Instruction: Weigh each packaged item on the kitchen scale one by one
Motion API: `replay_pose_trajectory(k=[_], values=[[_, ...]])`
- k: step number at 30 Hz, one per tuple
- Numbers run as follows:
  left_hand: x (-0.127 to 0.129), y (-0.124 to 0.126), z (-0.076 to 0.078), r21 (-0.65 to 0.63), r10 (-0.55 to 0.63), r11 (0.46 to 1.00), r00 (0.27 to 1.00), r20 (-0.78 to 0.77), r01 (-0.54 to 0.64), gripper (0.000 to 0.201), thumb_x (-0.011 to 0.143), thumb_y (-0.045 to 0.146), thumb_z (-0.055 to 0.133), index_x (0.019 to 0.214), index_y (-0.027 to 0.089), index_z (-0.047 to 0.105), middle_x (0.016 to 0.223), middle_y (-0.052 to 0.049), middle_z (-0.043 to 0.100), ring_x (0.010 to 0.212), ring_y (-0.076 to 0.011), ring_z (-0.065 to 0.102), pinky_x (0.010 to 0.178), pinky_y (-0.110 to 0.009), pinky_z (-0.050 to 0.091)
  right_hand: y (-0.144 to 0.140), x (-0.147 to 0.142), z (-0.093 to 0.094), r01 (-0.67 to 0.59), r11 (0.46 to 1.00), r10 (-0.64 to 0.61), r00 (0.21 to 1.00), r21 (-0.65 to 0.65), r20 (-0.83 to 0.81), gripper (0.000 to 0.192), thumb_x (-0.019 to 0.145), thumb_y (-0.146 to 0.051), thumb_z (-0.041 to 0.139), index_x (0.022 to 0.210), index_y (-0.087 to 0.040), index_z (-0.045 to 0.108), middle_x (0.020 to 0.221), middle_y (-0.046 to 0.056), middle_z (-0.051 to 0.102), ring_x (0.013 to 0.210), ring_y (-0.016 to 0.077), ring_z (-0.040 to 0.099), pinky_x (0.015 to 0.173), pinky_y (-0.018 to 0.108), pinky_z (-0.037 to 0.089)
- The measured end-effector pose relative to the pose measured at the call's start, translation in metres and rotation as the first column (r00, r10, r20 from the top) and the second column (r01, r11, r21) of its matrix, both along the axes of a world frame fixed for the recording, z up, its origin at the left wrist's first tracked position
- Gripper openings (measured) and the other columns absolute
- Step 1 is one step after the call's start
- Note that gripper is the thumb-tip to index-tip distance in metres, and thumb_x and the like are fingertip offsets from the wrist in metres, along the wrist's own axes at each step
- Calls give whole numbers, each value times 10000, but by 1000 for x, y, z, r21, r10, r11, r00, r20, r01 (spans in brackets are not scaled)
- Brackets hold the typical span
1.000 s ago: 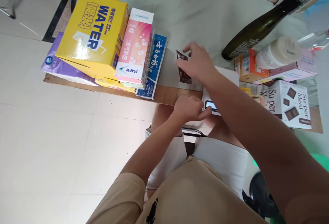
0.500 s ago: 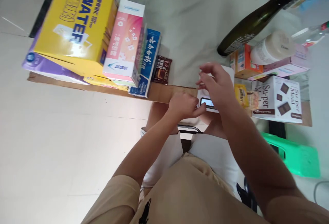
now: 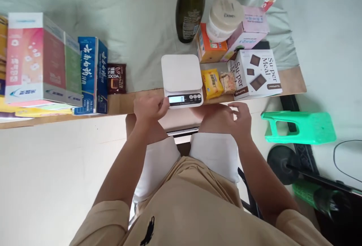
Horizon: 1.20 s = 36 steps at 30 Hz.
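A white kitchen scale [image 3: 181, 73] lies at the edge of the table, with nothing on its platform and its display lit. My left hand [image 3: 149, 108] rests at the table edge by the scale's lower left corner, fingers curled in and nothing visible in them. Over my thigh, below the table edge, my right hand [image 3: 240, 119] hangs with loosely bent fingers apart, holding nothing. To the scale's right are a small yellow snack packet [image 3: 212, 83] and a clear-wrapped snack [image 3: 227, 82]. A brown cocoa packet [image 3: 116, 79] lies to the left of my left hand.
On the left stand a blue box [image 3: 87, 72] and pink carton [image 3: 25, 61]. On the right are a white Su-per Meal box [image 3: 256, 71], an orange box [image 3: 210, 48], a Dove jar [image 3: 224, 18], a pink box [image 3: 249, 31] and a dark bottle [image 3: 190, 8]. A green stool [image 3: 313, 127] is below.
My right hand has moved off the scale, down and to the right over my thigh, uncovering the platform. My left hand stays by the scale's corner. The view has swung right.
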<state>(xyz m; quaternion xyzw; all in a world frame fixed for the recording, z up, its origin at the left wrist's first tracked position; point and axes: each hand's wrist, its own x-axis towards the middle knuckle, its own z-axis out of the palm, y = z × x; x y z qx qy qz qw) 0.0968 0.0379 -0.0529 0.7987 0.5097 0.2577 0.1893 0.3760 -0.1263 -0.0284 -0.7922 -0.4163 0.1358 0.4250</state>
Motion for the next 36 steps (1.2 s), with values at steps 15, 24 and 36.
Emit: replay_pose_trajectory(k=[15, 24, 36], values=[[-3, -1, -19, 77, 66, 995, 996, 66, -71, 589, 1007, 521, 456, 529, 195, 347, 528, -5, 298, 547, -129, 248, 640, -364, 165, 94, -26, 28, -71, 884, 287, 863, -463, 415, 544, 832, -298, 728, 1354, -273, 577, 1477, 148, 524, 1256, 343, 583, 927, 536, 605], [-5, -2, -19, 91, 71, 993, 992, 106, -80, 624, 1039, 605, 393, 562, 204, 372, 556, -29, 394, 561, -138, 342, 639, -365, 197, 111, -20, 51, -59, 815, 342, 852, -577, 396, 449, 798, -221, 677, 1228, -202, 549, 1405, 168, 500, 1105, 279, 614, 877, 471, 592], [10, -15, 5, 184, 69, 974, 945, 318, -133, 670, 1045, 695, 67, 554, 252, 177, 492, -17, 253, 518, -138, 248, 591, -386, 223, 115, -10, 37, -68, 928, 193, 929, -366, 317, 364, 759, -206, 667, 1074, -232, 487, 1322, 148, 488, 1233, 283, 547, 1019, 497, 546]])
